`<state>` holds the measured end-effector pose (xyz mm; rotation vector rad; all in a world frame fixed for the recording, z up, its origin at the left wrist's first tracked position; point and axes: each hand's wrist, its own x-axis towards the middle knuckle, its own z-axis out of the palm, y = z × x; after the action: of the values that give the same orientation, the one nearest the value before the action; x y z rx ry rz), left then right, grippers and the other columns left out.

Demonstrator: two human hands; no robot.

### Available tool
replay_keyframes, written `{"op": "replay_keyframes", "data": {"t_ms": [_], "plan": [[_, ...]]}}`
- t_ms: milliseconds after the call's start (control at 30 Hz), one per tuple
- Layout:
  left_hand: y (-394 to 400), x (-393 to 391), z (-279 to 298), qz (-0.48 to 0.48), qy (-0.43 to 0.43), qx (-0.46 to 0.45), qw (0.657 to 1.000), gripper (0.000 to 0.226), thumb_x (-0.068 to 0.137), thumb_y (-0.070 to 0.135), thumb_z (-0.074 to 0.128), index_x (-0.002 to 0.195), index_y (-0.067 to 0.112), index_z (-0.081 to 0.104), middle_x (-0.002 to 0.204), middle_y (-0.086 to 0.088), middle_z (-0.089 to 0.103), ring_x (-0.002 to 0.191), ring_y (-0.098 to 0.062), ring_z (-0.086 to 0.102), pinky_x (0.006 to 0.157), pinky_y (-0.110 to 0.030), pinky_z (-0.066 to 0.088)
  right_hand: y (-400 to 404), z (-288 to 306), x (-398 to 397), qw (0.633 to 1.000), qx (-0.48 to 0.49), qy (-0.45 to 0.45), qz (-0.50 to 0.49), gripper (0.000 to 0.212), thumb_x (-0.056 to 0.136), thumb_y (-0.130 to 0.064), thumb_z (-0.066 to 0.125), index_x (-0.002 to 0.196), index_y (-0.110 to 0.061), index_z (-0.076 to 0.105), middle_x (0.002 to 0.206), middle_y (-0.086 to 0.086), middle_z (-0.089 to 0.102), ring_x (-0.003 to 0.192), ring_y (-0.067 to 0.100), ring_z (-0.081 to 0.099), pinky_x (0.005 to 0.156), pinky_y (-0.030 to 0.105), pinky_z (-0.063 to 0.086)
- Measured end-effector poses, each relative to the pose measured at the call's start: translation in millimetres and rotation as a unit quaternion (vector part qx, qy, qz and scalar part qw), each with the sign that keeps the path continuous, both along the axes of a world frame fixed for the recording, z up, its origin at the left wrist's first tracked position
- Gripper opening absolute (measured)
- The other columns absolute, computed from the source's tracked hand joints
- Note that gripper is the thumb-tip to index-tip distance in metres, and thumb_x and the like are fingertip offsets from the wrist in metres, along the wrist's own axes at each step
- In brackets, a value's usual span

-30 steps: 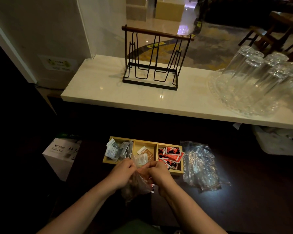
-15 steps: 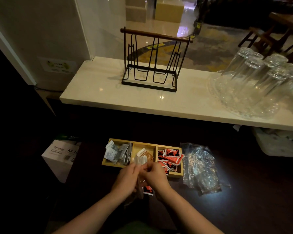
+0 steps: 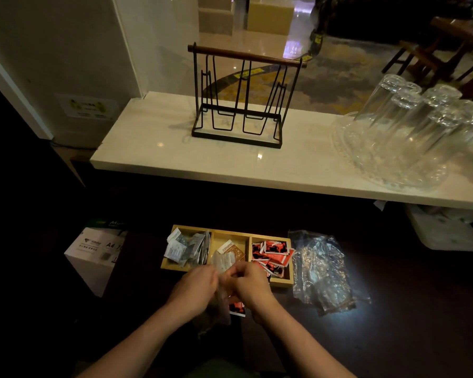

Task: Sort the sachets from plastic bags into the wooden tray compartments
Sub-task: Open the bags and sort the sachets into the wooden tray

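The dark tabletop (image 3: 393,336) carries the wooden tray (image 3: 283,282), which lies crosswise directly ahead of the person, long axis left to right, three compartments in a row. Left compartment: grey-white sachets (image 3: 185,246). Middle compartment: a few brown and pale sachets (image 3: 231,251), mostly bare floor. Right compartment: red sachets (image 3: 272,255), heaped to the rim. Emptied plastic bags (image 3: 321,271) lie just beside the tray's right end.

Both hands meet at the tray's near edge, in front of the middle compartment. The left hand (image 3: 195,289) and right hand (image 3: 253,286) are each closed in a pinch on a clear plastic bag (image 3: 219,309) that hangs between and below them; its contents are too dim to identify. One red sachet (image 3: 236,308) lies on the tabletop beneath the wrists, outside the tray.

Judgement: the bag is being opened. The middle compartment lies straight ahead, equally near either hand; forearms converge, wrists level.
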<state>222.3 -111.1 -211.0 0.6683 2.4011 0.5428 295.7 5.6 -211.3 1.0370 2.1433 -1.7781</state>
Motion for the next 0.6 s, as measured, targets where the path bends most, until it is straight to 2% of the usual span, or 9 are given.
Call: {"op": "replay_keyframes", "data": {"t_ms": [67,133,233,300,333,367,467,533,600], "plan": [[-7.5,-5.3,1.9,0.030,-0.019,0.023,0.999,0.035,0.098,0.020,0.040,0.063,0.024,0.041,0.067,0.005,0.049,0.060,-0.012,0.048,0.055,-0.026,0.038,14.7,-11.8,2.2,0.992,0.119,-0.018,-0.029,0.024,0.089,0.000,0.053,0.076,-0.019,0.059,0.082,0.005,0.068,0.070,0.020,0.069,0.063,0.033,0.060],[-15.5,-5.3,9.3,0.003,0.020,-0.014,1.000,0.033,0.096,0.024,0.043,0.063,0.024,0.040,0.065,0.007,0.046,0.055,-0.007,0.043,0.052,-0.023,0.033,24.8,-15.3,5.5,0.977,0.211,-0.008,-0.012,0.016,0.089,-0.007,0.057,0.077,-0.017,0.062,0.078,0.001,0.068,0.067,0.016,0.067,0.058,0.024,0.056],[-19.0,-2.8,22.4,-0.077,0.119,-0.096,0.985,0.027,0.095,0.032,0.041,0.069,0.026,0.047,0.066,0.009,0.048,0.058,-0.006,0.049,0.051,-0.022,0.038,27.6,-8.6,4.0,0.900,0.412,0.016,0.142,0.005,0.084,-0.012,0.065,0.083,-0.017,0.065,0.082,-0.001,0.068,0.065,0.011,0.060,0.054,0.015,0.039],[-15.1,-7.3,31.3,-0.099,0.128,-0.113,0.980,0.027,0.094,0.032,0.040,0.071,0.023,0.050,0.066,0.007,0.049,0.060,-0.011,0.051,0.052,-0.026,0.040,25.2,2.2,4.5,0.843,0.505,0.021,0.185,0.027,0.062,-0.016,0.084,0.083,-0.019,0.067,0.081,-0.004,0.067,0.065,0.011,0.063,0.051,0.016,0.035],[-12.7,-10.5,35.5,-0.104,0.130,-0.118,0.979,0.028,0.093,0.032,0.040,0.070,0.021,0.049,0.066,0.006,0.048,0.058,-0.012,0.049,0.050,-0.026,0.036,23.4,7.8,5.4,0.830,0.526,0.035,0.180,0.040,0.048,-0.018,0.090,0.080,-0.021,0.067,0.079,-0.006,0.066,0.063,0.010,0.063,0.049,0.015,0.036],[-9.9,-13.9,39.6,-0.101,0.134,-0.116,0.979,0.029,0.093,0.031,0.041,0.069,0.019,0.049,0.066,0.005,0.048,0.057,-0.012,0.047,0.048,-0.026,0.031,20.4,10.9,5.2,0.823,0.538,0.063,0.173,0.045,0.046,-0.017,0.091,0.083,-0.021,0.066,0.080,-0.006,0.065,0.066,0.010,0.063,0.051,0.014,0.041],[-4.8,-22.5,38.6,-0.080,0.113,-0.086,0.987,0.029,0.091,0.031,0.046,0.068,0.014,0.049,0.069,-0.001,0.050,0.059,-0.016,0.050,0.046,-0.028,0.028,-0.4,21.9,7.2,0.876,0.391,0.168,0.227,0.034,0.081,-0.019,0.068,0.112,-0.019,0.054,0.109,-0.001,0.060,0.092,0.014,0.061,0.078,0.027,0.056],[-2.9,-26.6,32.5,-0.063,0.061,-0.067,0.994,0.024,0.088,0.028,0.049,0.069,0.012,0.051,0.070,-0.002,0.053,0.058,-0.016,0.049,0.049,-0.029,0.031,-14.6,20.1,9.1,0.913,0.275,0.166,0.251,0.043,0.088,-0.023,0.059,0.126,-0.022,0.040,0.121,0.000,0.053,0.102,0.016,0.058,0.087,0.031,0.053],[-3.1,-30.3,24.0,-0.047,0.019,-0.028,0.998,0.025,0.085,0.024,0.051,0.063,0.013,0.050,0.066,-0.005,0.052,0.057,-0.018,0.046,0.052,-0.030,0.032,-18.3,10.1,7.3,0.922,0.249,0.144,0.258,0.053,0.088,-0.024,0.059,0.133,-0.024,0.031,0.124,0.003,0.055,0.105,0.019,0.059,0.087,0.035,0.053]]}}
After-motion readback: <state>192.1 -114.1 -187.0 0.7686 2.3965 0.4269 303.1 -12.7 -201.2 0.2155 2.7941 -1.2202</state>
